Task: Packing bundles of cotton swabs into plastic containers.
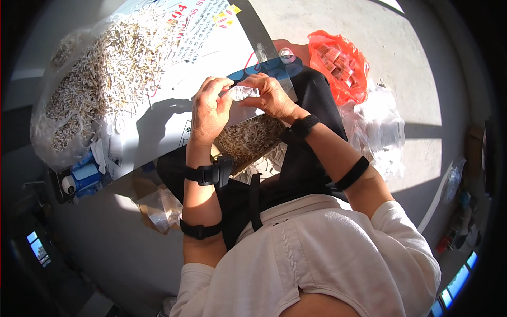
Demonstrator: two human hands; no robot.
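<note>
Between my two hands is a small crinkled clear plastic bag (pixel 243 93), held over the table's near edge. My left hand (pixel 209 111) pinches its left side, and my right hand (pixel 273 96) grips the right side between thumb and fingers. What lies inside the bag is too small to tell. Below the hands, a box (pixel 253 159) full of small thin brownish pieces (pixel 245 138) rests between my legs. To the left, a big heap of similar small white and tan pieces (pixel 124 63) spills from a large clear plastic bag (pixel 42 119) onto the table.
A white printed sheet (pixel 174 119) covers the table. On the right, a red plastic bag (pixel 360 68) holds several small packets, with clear plastic bags (pixel 377 124) beside it. A blue and white object (pixel 84 177) sits by the left table corner, and a cardboard piece with plastic (pixel 161 208) lies below.
</note>
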